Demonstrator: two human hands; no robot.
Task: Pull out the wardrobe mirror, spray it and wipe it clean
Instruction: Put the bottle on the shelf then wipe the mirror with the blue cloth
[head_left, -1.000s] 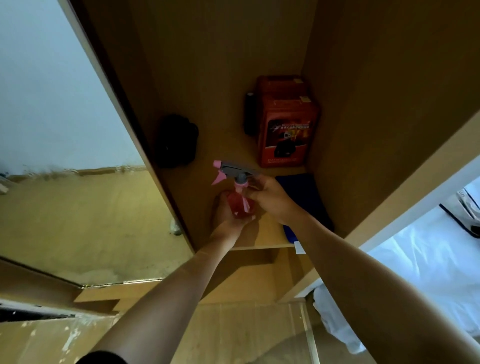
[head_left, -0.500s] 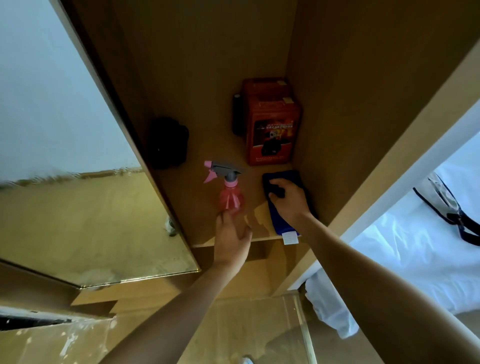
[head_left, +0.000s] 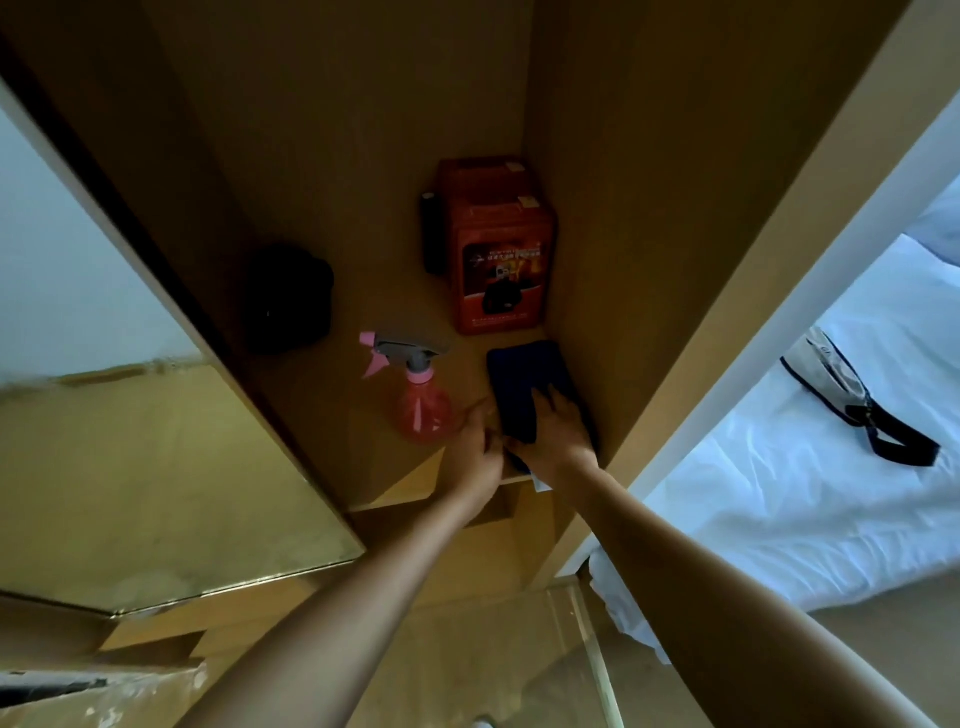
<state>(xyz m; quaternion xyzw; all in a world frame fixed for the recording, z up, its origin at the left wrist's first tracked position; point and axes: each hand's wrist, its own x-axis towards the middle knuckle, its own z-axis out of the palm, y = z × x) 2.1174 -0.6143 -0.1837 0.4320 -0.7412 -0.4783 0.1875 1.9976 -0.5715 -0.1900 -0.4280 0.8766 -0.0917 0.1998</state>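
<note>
The pulled-out wardrobe mirror (head_left: 130, 415) stands at the left, its glass smeared near the bottom. A pink spray bottle (head_left: 421, 402) with a grey and pink trigger stands upright on the wardrobe shelf (head_left: 332, 415), with no hand on it. To its right lies a folded dark blue cloth (head_left: 524, 379). My right hand (head_left: 558, 436) lies on the cloth's near end with fingers curled over it. My left hand (head_left: 475, 452) reaches between bottle and cloth, fingers at the cloth's left edge; whether it holds the cloth is hidden.
A red box (head_left: 498, 260) with a black item beside it stands at the shelf's back right, and a black object (head_left: 288, 299) at the back left. A bed with white sheets (head_left: 779, 467) and a pouch (head_left: 836, 384) lies to the right.
Both hands let go of the spray bottle, which now stands alone on the shelf. My right hand moved onto the blue cloth, and my left hand shifted right to the cloth's edge.
</note>
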